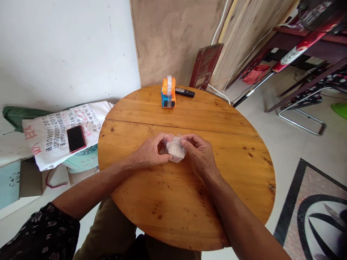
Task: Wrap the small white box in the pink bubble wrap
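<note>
A small pale box (176, 151), wrapped in what looks like clear bubble wrap, is held between my two hands over the middle of the round wooden table (173, 202). My left hand (151, 150) grips its left side, thumb low at the near edge and fingers at the top. On the other side, my right hand (199, 151) pinches the wrapping at the upper right with thumb and forefinger. What is inside the wrap cannot be made out clearly. Beyond my hands stands an orange and blue tape dispenser (168, 92) with a roll of clear tape.
A black remote control (185, 92) lies beside the dispenser. To the left, a phone (76, 138) rests on a white printed sack (48, 133). A dark red chair (206, 65) stands behind the table, and a red-and-silver fan pole (292, 54) rises at the right.
</note>
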The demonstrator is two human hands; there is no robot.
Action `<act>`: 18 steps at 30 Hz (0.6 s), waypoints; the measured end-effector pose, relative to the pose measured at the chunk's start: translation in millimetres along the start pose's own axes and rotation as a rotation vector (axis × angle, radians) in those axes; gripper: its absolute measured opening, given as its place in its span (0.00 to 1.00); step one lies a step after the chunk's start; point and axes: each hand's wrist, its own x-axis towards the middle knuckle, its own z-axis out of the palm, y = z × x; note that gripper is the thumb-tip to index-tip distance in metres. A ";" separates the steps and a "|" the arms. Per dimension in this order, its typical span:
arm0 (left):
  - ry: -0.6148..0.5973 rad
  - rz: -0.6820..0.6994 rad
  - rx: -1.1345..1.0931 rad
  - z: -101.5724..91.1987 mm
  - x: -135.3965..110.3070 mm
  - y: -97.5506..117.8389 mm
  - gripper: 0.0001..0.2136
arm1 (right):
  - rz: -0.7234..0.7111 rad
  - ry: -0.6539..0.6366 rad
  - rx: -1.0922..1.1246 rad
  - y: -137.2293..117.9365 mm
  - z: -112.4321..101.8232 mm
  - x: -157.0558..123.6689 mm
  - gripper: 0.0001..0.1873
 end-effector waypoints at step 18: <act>0.006 -0.151 -0.323 -5.1 4.8 5.2 0.20 | 0.160 -0.086 0.116 -10.3 -5.1 0.1 0.18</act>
